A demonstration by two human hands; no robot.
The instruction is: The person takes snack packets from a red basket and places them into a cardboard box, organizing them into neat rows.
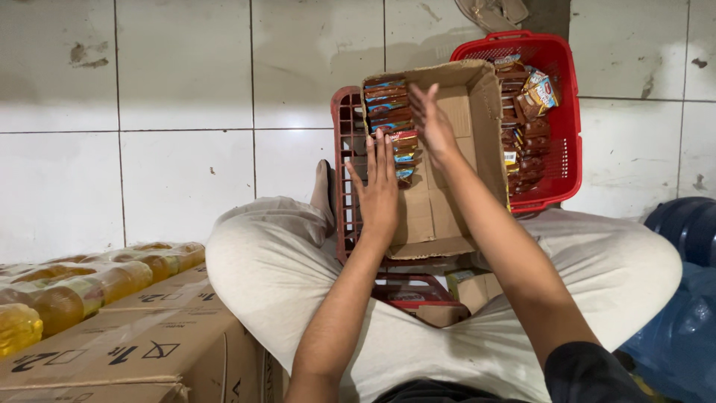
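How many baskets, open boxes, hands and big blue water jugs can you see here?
Red baskets: 2, one holding brown packets, one under the box.
Open cardboard box: 1, with packets stacked at its far left.
Hands: 2, left hand and right hand, both inside the box.
Blue water jugs: 1.
Total: 6.

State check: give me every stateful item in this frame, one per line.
cardboard box: open, tilted, partly filled with a row of sachets along its left side
sachets: stacked inside the box
red basket: holds a pile of brown packets
left hand: open, flat against the sachets
right hand: open, fingers spread inside the box
oil bottles: lying on sealed cartons
sealed cartons: closed
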